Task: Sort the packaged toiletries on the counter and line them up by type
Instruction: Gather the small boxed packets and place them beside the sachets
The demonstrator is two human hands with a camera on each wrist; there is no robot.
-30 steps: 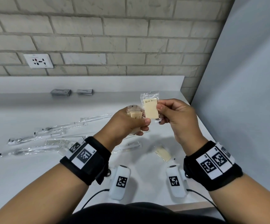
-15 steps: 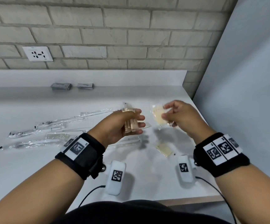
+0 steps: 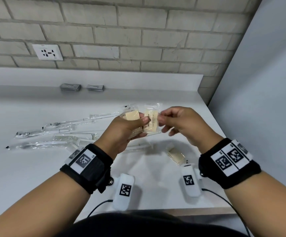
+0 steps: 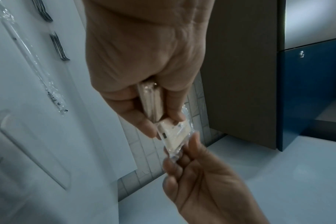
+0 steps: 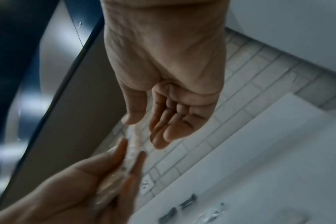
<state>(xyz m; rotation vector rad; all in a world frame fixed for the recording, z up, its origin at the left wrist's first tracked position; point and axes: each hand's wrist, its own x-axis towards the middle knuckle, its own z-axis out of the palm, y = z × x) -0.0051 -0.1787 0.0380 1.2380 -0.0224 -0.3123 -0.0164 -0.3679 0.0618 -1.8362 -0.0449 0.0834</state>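
- Head view: grey brick wall (image 3: 138,40) with a socket (image 3: 47,52) backs a white counter (image 3: 36,168). Above it the left hand (image 3: 126,130) grips a small stack of soap packets (image 3: 133,117), and a further packet (image 3: 151,123) sits at the stack's 3 o'clock side under the left thumb, its wrapper edge at the tips of the right hand (image 3: 178,124).
  - Risk, as I judge it: the wrappers look slick, so a loose hold as the right lets go could fan the stack and drop a packet among the toothbrushes (image 3: 56,129) and combs (image 3: 73,139) at 9 o'clock, mixing types.
  - Another packet (image 3: 175,155) lies on the counter at 6 o'clock of the hands, half shadowed; two dark sachet piles (image 3: 81,87) sit at 11 o'clock by the back ledge, print unreadable.
- Left wrist view: left fingers (image 4: 144,121) curl round the stack (image 4: 152,100); the packet (image 4: 173,133) juts out at 5 o'clock, its tail meeting the right fingertips (image 4: 175,163).
  - How many packets the stack holds is hidden by the palm.
- Right wrist view: right hand (image 5: 169,106) shows loosely curled fingers and a blurred thumb (image 5: 132,110) at the wrapper.
  - I cannot tell whether it pinches or has released.
  - Motion blur smears the left hand (image 5: 82,181) and its stack at 7 o'clock.
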